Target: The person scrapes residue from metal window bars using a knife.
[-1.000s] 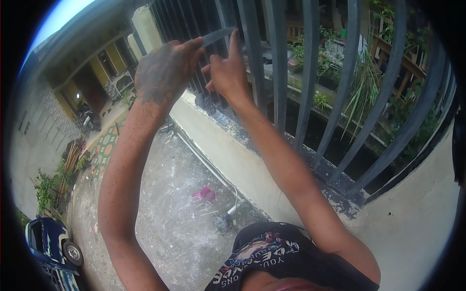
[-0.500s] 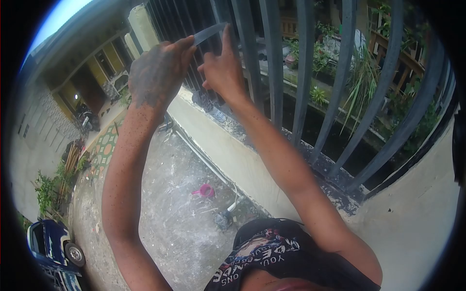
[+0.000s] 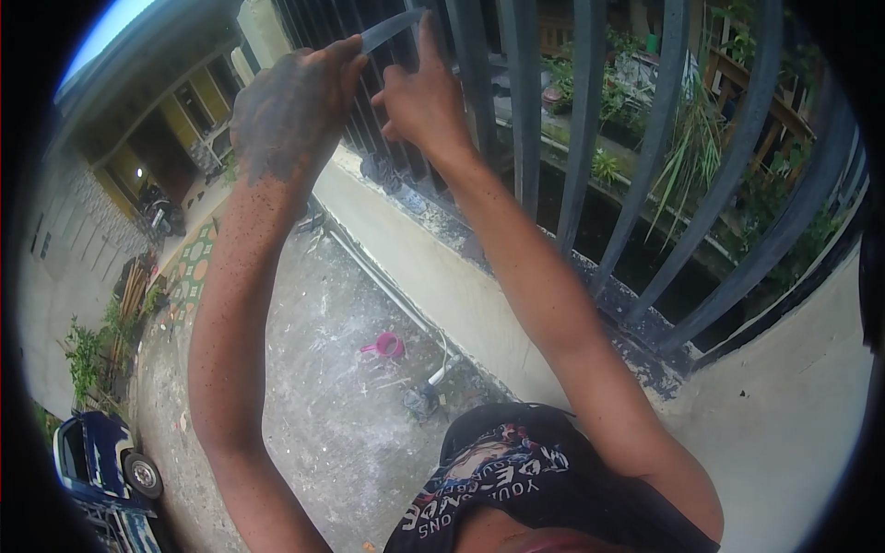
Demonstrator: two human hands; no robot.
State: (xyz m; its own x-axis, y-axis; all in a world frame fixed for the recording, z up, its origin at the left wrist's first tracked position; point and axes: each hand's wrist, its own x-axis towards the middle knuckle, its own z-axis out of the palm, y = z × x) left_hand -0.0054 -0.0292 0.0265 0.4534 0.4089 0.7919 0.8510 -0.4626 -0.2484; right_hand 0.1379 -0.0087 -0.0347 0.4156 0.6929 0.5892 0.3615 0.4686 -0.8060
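Observation:
My left hand (image 3: 293, 112), darkly stained on its back, is raised in front of the metal bars (image 3: 583, 129). Its thumb and fingers are closed on one end of a translucent, flat, curved strip (image 3: 392, 31). The strip's far end reaches my right hand (image 3: 422, 103), whose index finger points up and touches or nearly touches the tip. The other fingers of that hand are loosely curled and hold nothing visible. What the strip is made of cannot be told.
A low pale wall (image 3: 424, 249) carries the bars, with plants (image 3: 687, 147) behind them. On the concrete floor (image 3: 313, 369) lie a pink dipper (image 3: 389, 346), a white pipe (image 3: 383, 284) and a crumpled plastic bag (image 3: 419, 402). A blue vehicle (image 3: 97, 461) stands at lower left.
Both hands and the strip sit slightly higher in view. The background has shifted a little with the camera. My hold on the strip looks the same.

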